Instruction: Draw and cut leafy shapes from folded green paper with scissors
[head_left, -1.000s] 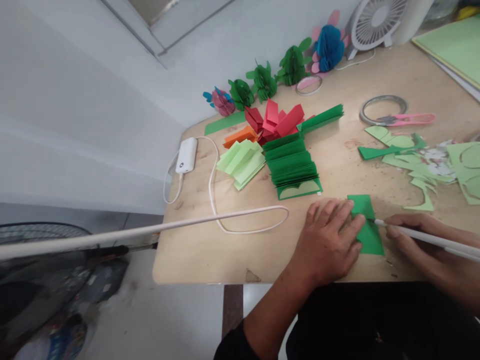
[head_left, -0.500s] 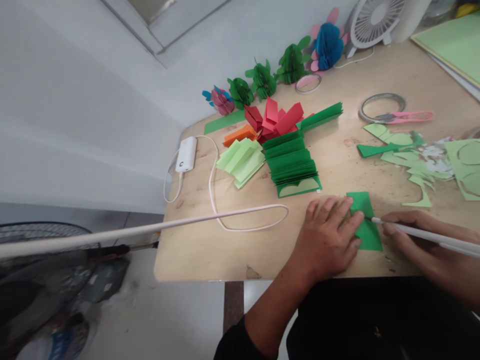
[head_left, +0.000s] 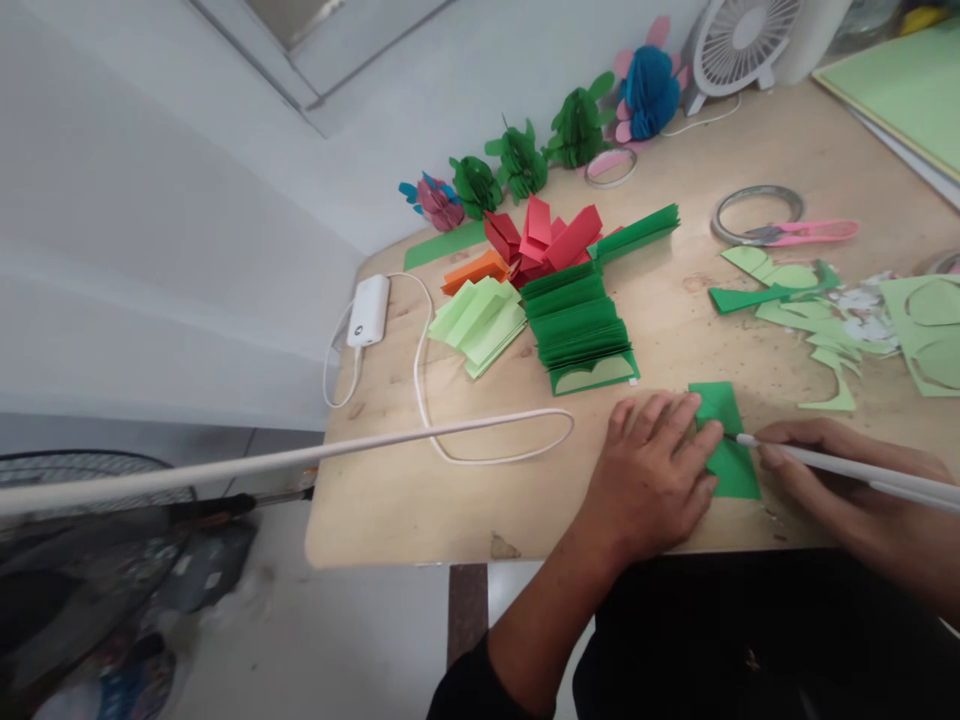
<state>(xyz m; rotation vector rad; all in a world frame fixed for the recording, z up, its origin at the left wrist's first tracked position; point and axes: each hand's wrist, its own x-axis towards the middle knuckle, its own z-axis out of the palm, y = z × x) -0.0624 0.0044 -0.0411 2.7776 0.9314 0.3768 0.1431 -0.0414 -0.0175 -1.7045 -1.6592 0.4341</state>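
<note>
My left hand (head_left: pixel 654 478) lies flat with its fingers spread, its fingertips pressing on the left part of a green paper rectangle (head_left: pixel 739 472). A slim white pen (head_left: pixel 825 461) with a dark tip is pinched in my right hand (head_left: pixel 862 490), at the right of that paper. Its tip is on or just over the paper, close to my left fingers; whether it touches cannot be told. Beyond my left hand sits a stack of folded dark green paper (head_left: pixel 577 320) with a pale curved piece (head_left: pixel 596 374) along its front.
Light green folded paper (head_left: pixel 480 325), red strips (head_left: pixel 559 240) and an orange strip (head_left: pixel 476 271) lie farther back. Pink-handled scissors (head_left: pixel 814 233), a tape roll (head_left: pixel 724 222) and paper scraps (head_left: pixel 817 330) are on the right. A white cable (head_left: pixel 495 425) runs from a power bank (head_left: pixel 369 311).
The whole view has shifted slightly, with the tabletop things a little farther left. Both hands, the pen and the green paper keep nearly the same places relative to each other.
</note>
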